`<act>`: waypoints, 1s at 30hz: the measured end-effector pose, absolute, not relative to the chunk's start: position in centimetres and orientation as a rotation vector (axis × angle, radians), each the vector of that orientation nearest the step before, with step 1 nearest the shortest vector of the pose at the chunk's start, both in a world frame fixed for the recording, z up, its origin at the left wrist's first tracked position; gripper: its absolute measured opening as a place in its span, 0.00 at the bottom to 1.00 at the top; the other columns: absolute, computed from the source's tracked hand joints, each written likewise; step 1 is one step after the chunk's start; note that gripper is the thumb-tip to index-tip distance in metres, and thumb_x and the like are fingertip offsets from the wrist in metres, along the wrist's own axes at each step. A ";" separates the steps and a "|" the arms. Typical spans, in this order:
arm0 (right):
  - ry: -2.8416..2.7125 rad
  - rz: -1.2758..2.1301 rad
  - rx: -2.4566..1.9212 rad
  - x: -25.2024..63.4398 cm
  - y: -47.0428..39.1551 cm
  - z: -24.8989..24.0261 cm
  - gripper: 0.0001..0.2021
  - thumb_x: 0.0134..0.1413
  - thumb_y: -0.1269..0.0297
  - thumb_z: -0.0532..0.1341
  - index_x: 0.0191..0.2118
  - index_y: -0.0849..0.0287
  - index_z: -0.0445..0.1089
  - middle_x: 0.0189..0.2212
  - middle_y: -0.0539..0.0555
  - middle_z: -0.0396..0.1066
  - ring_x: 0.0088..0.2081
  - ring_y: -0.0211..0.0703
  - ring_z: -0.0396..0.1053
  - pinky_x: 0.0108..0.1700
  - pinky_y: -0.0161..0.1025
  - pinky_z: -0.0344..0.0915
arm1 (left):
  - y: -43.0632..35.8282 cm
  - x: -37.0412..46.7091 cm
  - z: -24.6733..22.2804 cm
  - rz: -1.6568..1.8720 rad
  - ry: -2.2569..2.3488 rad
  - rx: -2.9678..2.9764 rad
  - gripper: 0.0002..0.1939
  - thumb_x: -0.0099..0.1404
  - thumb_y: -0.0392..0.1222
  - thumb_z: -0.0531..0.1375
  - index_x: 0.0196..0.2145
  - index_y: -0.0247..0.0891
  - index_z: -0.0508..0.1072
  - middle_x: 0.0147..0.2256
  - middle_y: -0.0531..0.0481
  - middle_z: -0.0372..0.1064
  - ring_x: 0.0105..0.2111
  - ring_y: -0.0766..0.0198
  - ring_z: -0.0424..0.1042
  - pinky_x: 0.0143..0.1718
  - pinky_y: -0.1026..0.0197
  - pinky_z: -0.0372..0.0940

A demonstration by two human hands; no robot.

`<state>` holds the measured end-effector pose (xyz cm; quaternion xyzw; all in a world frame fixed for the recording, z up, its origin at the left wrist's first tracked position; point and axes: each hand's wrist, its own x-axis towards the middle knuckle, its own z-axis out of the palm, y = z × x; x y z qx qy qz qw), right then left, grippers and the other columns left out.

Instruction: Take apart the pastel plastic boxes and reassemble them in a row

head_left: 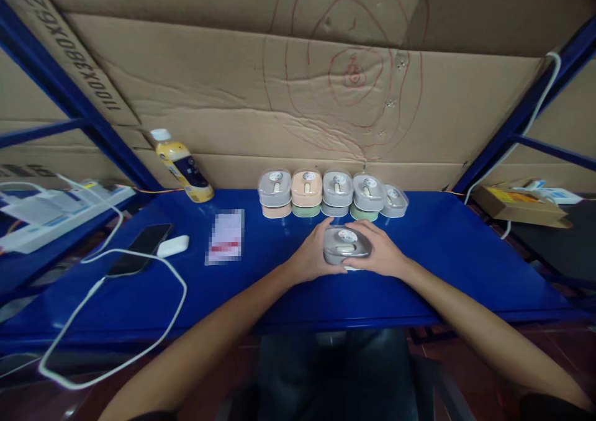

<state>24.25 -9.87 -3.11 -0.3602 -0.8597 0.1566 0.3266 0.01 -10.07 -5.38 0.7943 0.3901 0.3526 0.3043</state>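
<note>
A grey box with a clear lid (347, 238) and a round white label is held between both hands over the blue table, near its middle. My left hand (313, 253) wraps round its left side, fingers curled at the edge. On the right side, my right hand (384, 251) grips the box, its fingers along the top edge and front. Something pale shows just under the box's front edge. Behind the hands stands a row of similar lidded boxes (306, 188), several stacked in twos, in grey, peach and green. One grey box (395, 202) sits alone at the row's right end.
The blue table (456, 253) has a cardboard wall behind it. On its left are a yellow bottle (184, 169), a blurred pink packet (226, 238), a black phone (139, 250), a white case (173, 246) and a looping white cable (184, 290). An open carton (519, 207) lies far right.
</note>
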 end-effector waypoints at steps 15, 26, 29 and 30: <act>-2.376 0.427 -1.054 29.2 -12.1 -3.3 0.47 0.50 0.43 0.73 0.72 0.47 0.54 0.61 0.61 0.65 0.61 0.61 0.68 0.62 0.57 0.69 | -10.5 -1.0 -5.1 0.785 0.974 2.257 0.58 0.56 0.51 0.74 0.73 0.40 0.45 0.65 0.33 0.60 0.66 0.40 0.63 0.68 0.36 0.59; -1.857 -0.088 -1.879 48.8 -11.9 -4.9 0.45 0.51 0.33 0.66 0.67 0.57 0.63 0.53 0.71 0.71 0.54 0.69 0.71 0.57 0.57 0.67 | -10.9 -0.5 -3.8 0.735 1.070 2.277 0.36 0.66 0.50 0.65 0.67 0.41 0.57 0.63 0.38 0.65 0.63 0.45 0.67 0.65 0.40 0.64; -1.638 -0.115 -2.042 49.7 -7.1 -5.1 0.46 0.54 0.33 0.62 0.67 0.65 0.61 0.55 0.77 0.68 0.59 0.72 0.68 0.59 0.57 0.65 | -10.5 -0.6 -4.1 0.770 1.065 2.283 0.33 0.67 0.49 0.64 0.65 0.40 0.60 0.61 0.39 0.67 0.62 0.46 0.68 0.64 0.42 0.65; -1.561 -0.100 -2.073 49.3 -5.5 -5.1 0.45 0.56 0.34 0.60 0.67 0.67 0.60 0.56 0.78 0.67 0.61 0.72 0.67 0.60 0.57 0.64 | -10.4 -0.7 -4.2 0.776 1.064 2.284 0.33 0.67 0.49 0.64 0.65 0.40 0.61 0.60 0.39 0.68 0.62 0.47 0.69 0.64 0.42 0.65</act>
